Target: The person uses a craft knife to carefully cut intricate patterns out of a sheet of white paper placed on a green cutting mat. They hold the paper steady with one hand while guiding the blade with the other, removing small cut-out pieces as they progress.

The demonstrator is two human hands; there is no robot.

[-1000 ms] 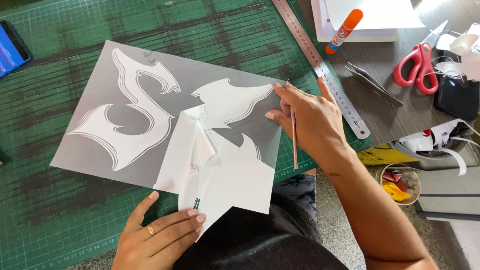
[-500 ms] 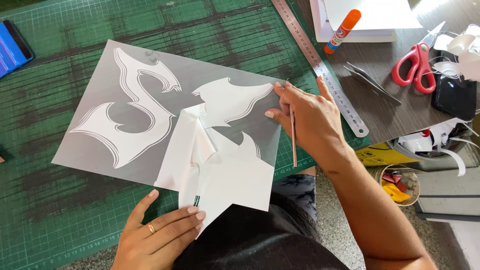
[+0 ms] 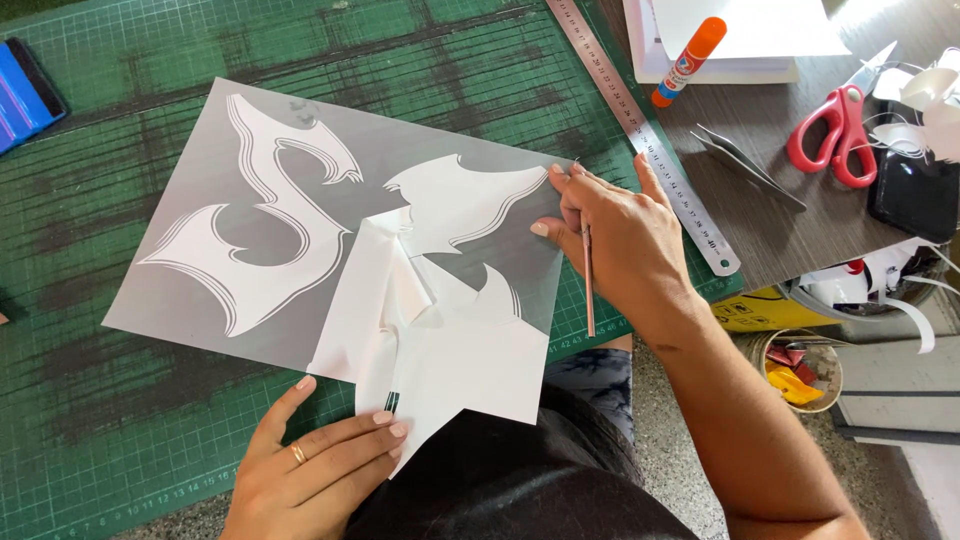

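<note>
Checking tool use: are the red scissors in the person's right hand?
No, the red scissors lie on the dark table beside the ruler, while the right hand holds a thin tool against the grey sheet.
</note>
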